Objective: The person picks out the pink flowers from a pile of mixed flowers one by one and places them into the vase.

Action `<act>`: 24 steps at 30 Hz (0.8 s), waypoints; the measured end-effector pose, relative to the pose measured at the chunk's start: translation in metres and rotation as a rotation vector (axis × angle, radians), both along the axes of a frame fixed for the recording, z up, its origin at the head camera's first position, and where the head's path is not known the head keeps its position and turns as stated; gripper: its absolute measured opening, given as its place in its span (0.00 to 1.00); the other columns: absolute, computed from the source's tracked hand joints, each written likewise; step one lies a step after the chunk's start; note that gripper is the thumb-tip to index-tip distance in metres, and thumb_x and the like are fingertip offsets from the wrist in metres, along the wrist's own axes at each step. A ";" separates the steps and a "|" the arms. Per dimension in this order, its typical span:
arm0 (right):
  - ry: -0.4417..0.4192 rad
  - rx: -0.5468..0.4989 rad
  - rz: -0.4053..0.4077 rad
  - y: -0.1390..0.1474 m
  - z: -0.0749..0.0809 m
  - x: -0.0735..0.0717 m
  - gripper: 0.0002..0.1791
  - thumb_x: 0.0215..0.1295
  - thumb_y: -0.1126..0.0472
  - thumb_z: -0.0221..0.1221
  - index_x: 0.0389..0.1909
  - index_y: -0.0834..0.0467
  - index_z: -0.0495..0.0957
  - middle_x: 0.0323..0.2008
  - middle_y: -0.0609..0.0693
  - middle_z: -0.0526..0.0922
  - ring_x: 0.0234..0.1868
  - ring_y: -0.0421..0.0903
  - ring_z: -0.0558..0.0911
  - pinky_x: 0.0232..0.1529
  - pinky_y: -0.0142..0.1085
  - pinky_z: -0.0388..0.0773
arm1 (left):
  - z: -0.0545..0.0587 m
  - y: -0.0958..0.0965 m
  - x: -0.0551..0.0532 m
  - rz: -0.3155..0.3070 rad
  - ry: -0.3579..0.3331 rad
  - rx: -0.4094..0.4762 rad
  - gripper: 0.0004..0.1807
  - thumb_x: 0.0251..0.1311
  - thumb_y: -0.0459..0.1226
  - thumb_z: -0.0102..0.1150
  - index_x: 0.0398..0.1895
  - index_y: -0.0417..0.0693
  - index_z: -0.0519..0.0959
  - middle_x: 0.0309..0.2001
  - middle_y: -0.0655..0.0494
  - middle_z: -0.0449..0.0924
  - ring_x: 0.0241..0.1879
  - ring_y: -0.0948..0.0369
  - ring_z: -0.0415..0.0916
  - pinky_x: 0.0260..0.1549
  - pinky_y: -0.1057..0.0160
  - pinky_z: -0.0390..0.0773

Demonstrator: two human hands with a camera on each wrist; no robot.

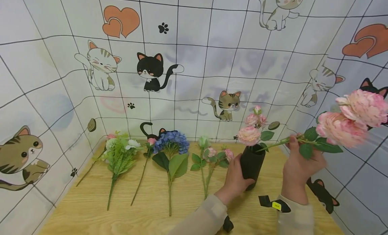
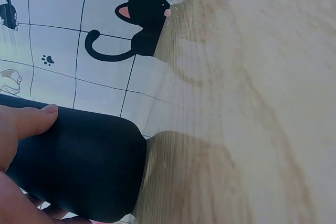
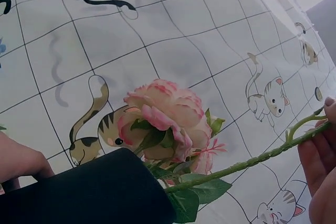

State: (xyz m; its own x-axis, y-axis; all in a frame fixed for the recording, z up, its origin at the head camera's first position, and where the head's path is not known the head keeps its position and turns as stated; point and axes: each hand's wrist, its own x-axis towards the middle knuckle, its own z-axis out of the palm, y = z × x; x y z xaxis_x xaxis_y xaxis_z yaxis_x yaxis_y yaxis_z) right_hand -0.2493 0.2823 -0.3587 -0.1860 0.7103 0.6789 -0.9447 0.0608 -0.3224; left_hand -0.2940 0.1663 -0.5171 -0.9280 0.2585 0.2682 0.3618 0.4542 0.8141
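Note:
My left hand (image 1: 234, 181) grips a black vase (image 1: 252, 167) at the right part of the table, its thumb along the vase's side in the left wrist view. Pink roses (image 1: 248, 135) with green leaves stand in the vase. My right hand (image 1: 298, 166) pinches the green stem (image 3: 252, 160) of a spray with large pink blooms (image 1: 345, 128). These blooms hang out to the right, beyond the hand. The stem's other end reaches the vase mouth, and the rim hides how far in it goes.
On the wooden table (image 1: 142, 221), left of the vase, lie a short pink rose spray (image 1: 209, 160), a blue hydrangea (image 1: 171, 144), a thin single-bloom stem (image 1: 140, 181), and a green-and-white bunch (image 1: 121, 157). A cat-print sheet (image 1: 194, 66) surrounds the table's back and sides.

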 end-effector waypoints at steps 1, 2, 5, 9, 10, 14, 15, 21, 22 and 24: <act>-0.008 0.019 -0.014 0.000 -0.002 -0.001 0.13 0.55 0.84 0.70 0.39 0.89 0.80 0.29 0.56 0.88 0.31 0.47 0.87 0.37 0.32 0.86 | 0.000 0.000 0.000 -0.001 0.001 -0.002 0.57 0.57 0.45 0.82 0.84 0.53 0.55 0.77 0.49 0.65 0.75 0.52 0.68 0.71 0.52 0.74; -0.026 0.040 -0.040 0.000 -0.004 -0.002 0.13 0.55 0.84 0.70 0.38 0.88 0.80 0.30 0.55 0.89 0.31 0.46 0.87 0.37 0.32 0.86 | -0.001 -0.001 0.001 -0.001 0.002 -0.001 0.57 0.57 0.45 0.82 0.85 0.53 0.54 0.77 0.49 0.64 0.75 0.51 0.68 0.71 0.52 0.75; -0.068 0.099 -0.104 0.000 -0.008 -0.006 0.11 0.56 0.84 0.69 0.39 0.87 0.81 0.31 0.52 0.90 0.32 0.42 0.88 0.38 0.29 0.85 | -0.003 -0.002 0.001 -0.004 -0.006 -0.001 0.57 0.58 0.45 0.81 0.85 0.54 0.54 0.77 0.49 0.64 0.75 0.51 0.68 0.71 0.51 0.75; -0.078 0.153 -0.099 -0.001 -0.014 -0.011 0.10 0.59 0.84 0.67 0.41 0.86 0.81 0.33 0.52 0.91 0.34 0.41 0.88 0.39 0.28 0.85 | -0.005 -0.004 0.000 -0.011 -0.025 -0.001 0.57 0.59 0.47 0.80 0.86 0.57 0.53 0.78 0.51 0.63 0.76 0.52 0.67 0.71 0.50 0.75; -0.082 0.166 -0.098 -0.001 -0.015 -0.012 0.10 0.59 0.84 0.67 0.41 0.86 0.82 0.34 0.52 0.91 0.35 0.42 0.88 0.39 0.28 0.85 | -0.005 -0.004 0.000 -0.012 -0.031 -0.004 0.57 0.60 0.47 0.80 0.86 0.57 0.52 0.79 0.52 0.62 0.76 0.52 0.67 0.71 0.50 0.75; -0.142 0.223 -0.163 0.000 -0.021 -0.018 0.09 0.60 0.81 0.69 0.40 0.84 0.83 0.34 0.47 0.91 0.36 0.38 0.88 0.41 0.26 0.84 | -0.005 -0.004 -0.001 -0.014 -0.038 -0.009 0.57 0.60 0.48 0.79 0.86 0.59 0.52 0.79 0.52 0.62 0.76 0.52 0.67 0.71 0.51 0.75; -0.159 0.232 -0.184 0.001 -0.024 -0.020 0.09 0.60 0.80 0.69 0.39 0.84 0.83 0.33 0.45 0.91 0.35 0.37 0.88 0.41 0.26 0.84 | -0.005 -0.003 -0.001 -0.013 -0.039 -0.009 0.57 0.60 0.48 0.79 0.86 0.58 0.52 0.79 0.52 0.62 0.76 0.53 0.67 0.71 0.51 0.75; -0.249 0.269 -0.267 0.011 -0.038 -0.033 0.08 0.59 0.79 0.70 0.35 0.83 0.84 0.30 0.36 0.89 0.32 0.31 0.86 0.40 0.25 0.80 | -0.003 -0.003 0.000 -0.026 -0.044 0.000 0.56 0.61 0.48 0.78 0.86 0.59 0.51 0.80 0.53 0.61 0.77 0.53 0.66 0.72 0.50 0.74; -0.262 0.278 -0.270 0.012 -0.040 -0.035 0.07 0.59 0.79 0.70 0.35 0.82 0.84 0.30 0.36 0.89 0.32 0.30 0.86 0.40 0.25 0.80 | -0.003 -0.003 0.000 -0.027 -0.046 -0.002 0.56 0.62 0.48 0.78 0.86 0.60 0.51 0.80 0.53 0.61 0.77 0.53 0.66 0.72 0.51 0.74; -0.299 0.291 -0.270 0.012 -0.042 -0.037 0.07 0.59 0.80 0.70 0.37 0.81 0.85 0.31 0.35 0.89 0.33 0.30 0.86 0.41 0.25 0.80 | -0.003 -0.003 -0.001 -0.025 -0.048 -0.008 0.56 0.62 0.48 0.78 0.86 0.60 0.51 0.80 0.53 0.61 0.77 0.54 0.66 0.72 0.51 0.74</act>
